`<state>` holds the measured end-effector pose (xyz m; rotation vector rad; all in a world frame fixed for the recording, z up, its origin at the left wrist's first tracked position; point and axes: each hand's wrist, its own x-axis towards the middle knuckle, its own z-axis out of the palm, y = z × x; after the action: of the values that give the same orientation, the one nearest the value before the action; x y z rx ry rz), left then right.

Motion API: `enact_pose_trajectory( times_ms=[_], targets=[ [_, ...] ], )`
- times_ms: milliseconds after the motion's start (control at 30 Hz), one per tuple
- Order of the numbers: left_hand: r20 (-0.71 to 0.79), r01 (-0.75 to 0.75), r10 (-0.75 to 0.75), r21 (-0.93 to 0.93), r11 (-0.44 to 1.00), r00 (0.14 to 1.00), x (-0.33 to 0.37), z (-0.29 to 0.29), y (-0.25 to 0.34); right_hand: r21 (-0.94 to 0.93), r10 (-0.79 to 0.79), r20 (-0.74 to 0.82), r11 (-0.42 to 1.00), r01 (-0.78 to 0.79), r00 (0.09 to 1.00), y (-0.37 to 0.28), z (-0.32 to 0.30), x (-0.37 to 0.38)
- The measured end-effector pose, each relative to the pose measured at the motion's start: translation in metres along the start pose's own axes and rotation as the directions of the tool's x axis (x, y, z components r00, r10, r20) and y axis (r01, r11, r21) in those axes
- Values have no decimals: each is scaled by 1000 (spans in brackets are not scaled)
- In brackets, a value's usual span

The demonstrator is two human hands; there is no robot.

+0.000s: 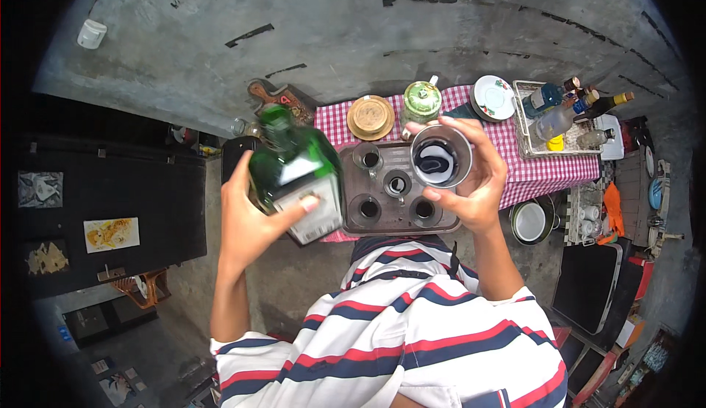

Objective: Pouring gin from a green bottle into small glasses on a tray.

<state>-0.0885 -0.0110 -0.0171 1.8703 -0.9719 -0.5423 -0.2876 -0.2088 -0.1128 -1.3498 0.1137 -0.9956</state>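
My left hand is closed around a square green glass bottle with a pale label. The bottle is held up to the left of the tray, slightly blurred. Raised over the tray's right side, my right hand grips a glass with dark liquid in it. Below, a brown tray bears several clear glass cups, each with something dark inside, among them a middle cup and a front left cup.
A red-checked cloth covers the table. Behind the tray stand a round wooden piece, a green teapot and a stack of plates. A white basket of bottles is at right. A pot sits lower right.
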Motion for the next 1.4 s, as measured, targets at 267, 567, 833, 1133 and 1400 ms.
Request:
enact_pose_trajectory(
  times_ms=[267,567,833,1133,1400],
  targets=[
    [-468,-44,18,-46,998,883,-10,-4,-72,-121,-14,-33,993,10,999,-10,6,-1],
    [-636,166,-122,11,986,762,-28,10,-154,-202,11,-57,979,-22,998,-5,19,-11],
    [-706,234,-161,6,972,689,-50,41,-218,-241,17,-106,970,-42,994,-2,33,-16],
    [-610,275,-246,-47,960,754,-65,65,-286,-309,-15,-136,951,-28,991,-4,45,-13],
    [-536,284,-287,-91,955,794,-81,75,-320,-326,-30,-173,945,-28,985,-2,54,-14]
  ],
)
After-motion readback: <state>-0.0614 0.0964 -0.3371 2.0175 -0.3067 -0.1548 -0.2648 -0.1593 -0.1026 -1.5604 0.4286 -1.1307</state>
